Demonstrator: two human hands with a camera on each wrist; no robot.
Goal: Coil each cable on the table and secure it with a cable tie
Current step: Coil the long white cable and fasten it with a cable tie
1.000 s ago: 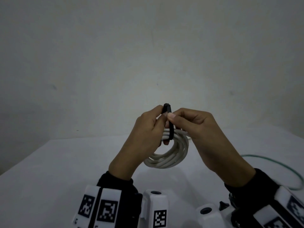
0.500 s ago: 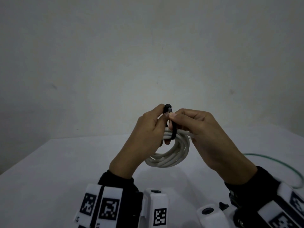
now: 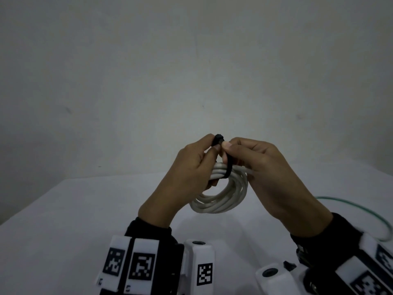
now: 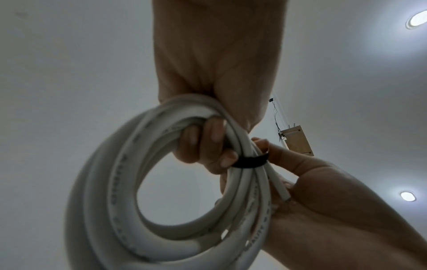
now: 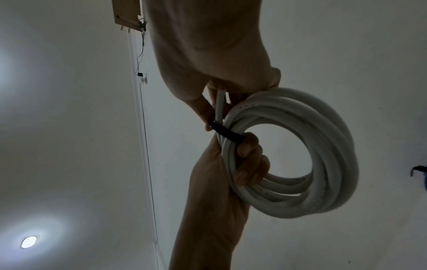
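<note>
A white cable [image 3: 223,201] wound into a coil hangs above the table between both hands. A black cable tie [image 3: 227,167] is wrapped round the top of the bundle; its upper end [image 3: 218,139] sticks up between the fingertips. My left hand [image 3: 191,171] curls its fingers through the coil [image 4: 129,182] and pinches the tie's top. My right hand [image 3: 261,167] pinches the tie strap from the right. From the wrists, the tie [image 4: 250,161] [image 5: 226,132] shows as a dark band across the strands, and one cut cable end [image 4: 283,191] pokes out beside it.
A thin green cable [image 3: 361,211] lies in a loop on the white table [image 3: 63,231] at the right. A plain grey wall stands behind. The wrist views look up at a ceiling with round lights [image 5: 28,242] and a wooden fixture [image 4: 298,141].
Both hands and the coil stay nearly in place; the right thumb has shifted slightly along the tie near its top. The tie sits a little closer round the bundle.
</note>
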